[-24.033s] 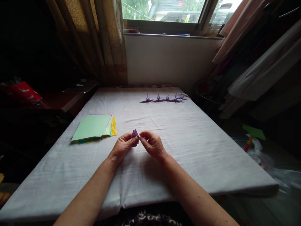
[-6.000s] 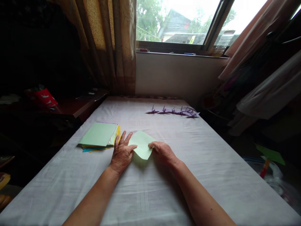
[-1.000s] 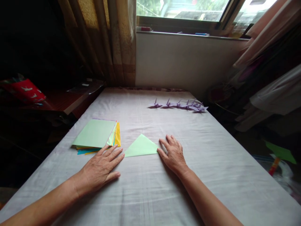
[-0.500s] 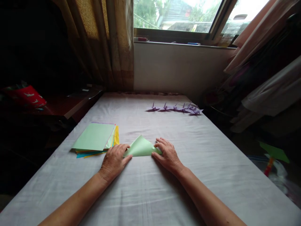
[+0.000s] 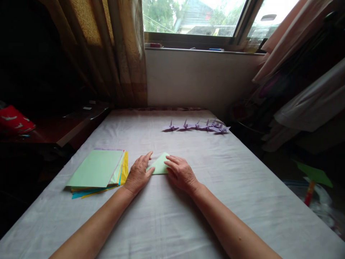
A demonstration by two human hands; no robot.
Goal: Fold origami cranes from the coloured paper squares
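Note:
A light green sheet of paper (image 5: 160, 166), folded into a triangle, lies on the white cloth between my hands. My left hand (image 5: 139, 173) is at its left corner, thumb resting on the paper and the other fingers spread, pointing away from me. My right hand (image 5: 181, 172) covers the right corner, its bent fingers pressed together on the paper. The triangle's tip points towards the window. To the left of my left hand lies a stack of coloured paper (image 5: 94, 168), light green on top, with yellow, blue and purple edges showing.
Several purple paper cranes (image 5: 197, 125) stand in a row at the table's far right. Beyond the table's right edge, a green piece (image 5: 314, 173) sits above a clear plastic bag (image 5: 320, 196). A dark side table (image 5: 54, 130) with a red patterned item (image 5: 14, 120) is at left.
My right hand has slid left over the paper, covering its right corner. The fingers of my left hand have spread and lifted. The view has shifted slightly to the right.

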